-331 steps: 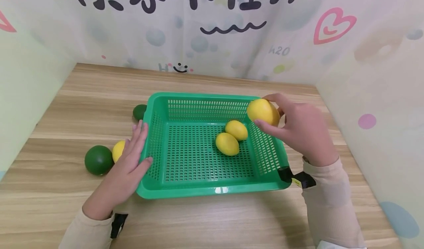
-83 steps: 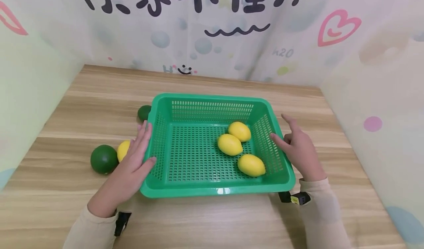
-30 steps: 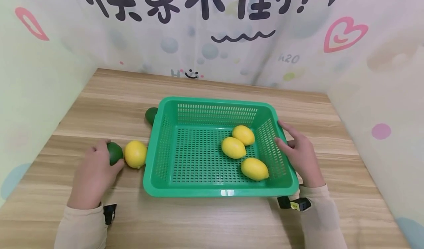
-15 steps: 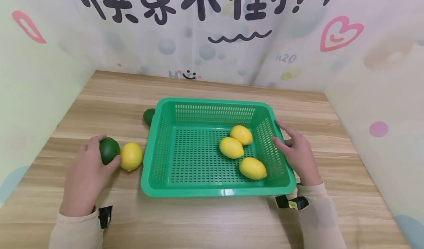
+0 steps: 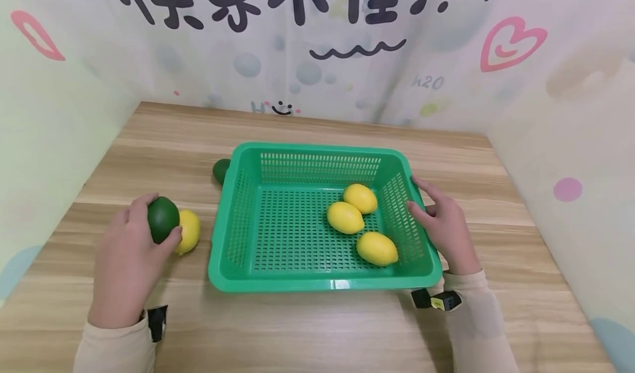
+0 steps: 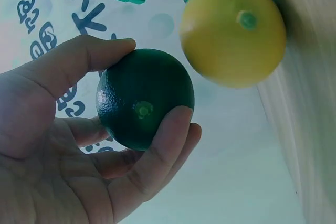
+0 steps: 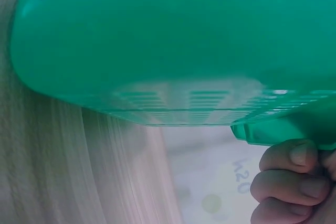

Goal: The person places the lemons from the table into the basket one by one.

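My left hand [image 5: 130,257] holds a round dark green lime [image 5: 163,219] between thumb and fingers, above the table left of the basket. In the left wrist view, the fingers wrap the far side of the lime [image 6: 149,85]. Close behind it lies a yellow lemon [image 5: 189,232] with a green stem mark. My right hand [image 5: 446,230] grips the right rim of the green plastic basket [image 5: 317,285], thumb at the rim's inner side and other fingers curled outside. Three lemons lie in the basket's right half: one at the back [image 5: 360,198], one in the middle [image 5: 345,217], one in front [image 5: 377,248].
Another dark green fruit [image 5: 220,171] lies against the basket's back left corner, partly hidden by it. The wood-grain table [image 5: 297,329] ends at a printed cloth backdrop [image 5: 307,70] behind and at both sides.
The right hand put the third lemon into the basket and moved to its right rim. My left hand left the basket's left side, took the lime and lifted it.
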`<state>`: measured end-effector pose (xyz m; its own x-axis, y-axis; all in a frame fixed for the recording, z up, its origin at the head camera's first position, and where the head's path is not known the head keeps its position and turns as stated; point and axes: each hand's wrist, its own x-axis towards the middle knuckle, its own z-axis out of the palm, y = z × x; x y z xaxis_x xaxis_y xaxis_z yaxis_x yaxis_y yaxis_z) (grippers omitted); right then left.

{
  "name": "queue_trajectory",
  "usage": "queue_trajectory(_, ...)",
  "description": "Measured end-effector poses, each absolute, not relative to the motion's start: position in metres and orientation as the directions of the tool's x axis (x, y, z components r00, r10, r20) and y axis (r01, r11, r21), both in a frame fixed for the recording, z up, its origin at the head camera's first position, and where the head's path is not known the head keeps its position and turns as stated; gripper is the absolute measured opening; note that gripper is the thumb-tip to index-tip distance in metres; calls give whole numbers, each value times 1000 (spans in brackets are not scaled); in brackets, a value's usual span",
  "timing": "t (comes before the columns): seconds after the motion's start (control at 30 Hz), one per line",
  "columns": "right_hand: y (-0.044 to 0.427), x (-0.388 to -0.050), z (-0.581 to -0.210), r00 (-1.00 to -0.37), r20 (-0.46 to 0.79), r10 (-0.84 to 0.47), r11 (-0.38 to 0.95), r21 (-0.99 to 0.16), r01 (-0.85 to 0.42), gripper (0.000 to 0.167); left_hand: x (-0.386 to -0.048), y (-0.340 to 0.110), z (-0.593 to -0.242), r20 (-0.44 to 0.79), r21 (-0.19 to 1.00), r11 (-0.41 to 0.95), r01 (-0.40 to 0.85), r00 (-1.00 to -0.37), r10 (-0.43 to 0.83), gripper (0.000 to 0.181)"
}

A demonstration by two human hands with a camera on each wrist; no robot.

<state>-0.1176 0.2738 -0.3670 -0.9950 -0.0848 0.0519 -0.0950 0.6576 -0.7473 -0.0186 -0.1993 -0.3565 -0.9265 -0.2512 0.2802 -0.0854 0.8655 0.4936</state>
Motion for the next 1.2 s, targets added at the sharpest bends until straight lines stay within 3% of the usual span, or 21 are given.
queue_trajectory(0.6, 275, -119, -366, -995, 37, -93, 633, -770, -88, 59, -23, -192, -345, 343, 504, 863, -39, -908, -241, 64)
queue_trajectory(0.83, 276, -119, -369, -996, 33, -85, 622, -779, -79, 59, -25, -188, -330, 410, 473, 880, 45, -895, -174, 62)
queue_trajectory(1.2, 278, -120, -368, -994, 49, -94, 625, -774, -97, 59, -33, -185, -317, 352, 503, 860, 91, -930, -108, 62)
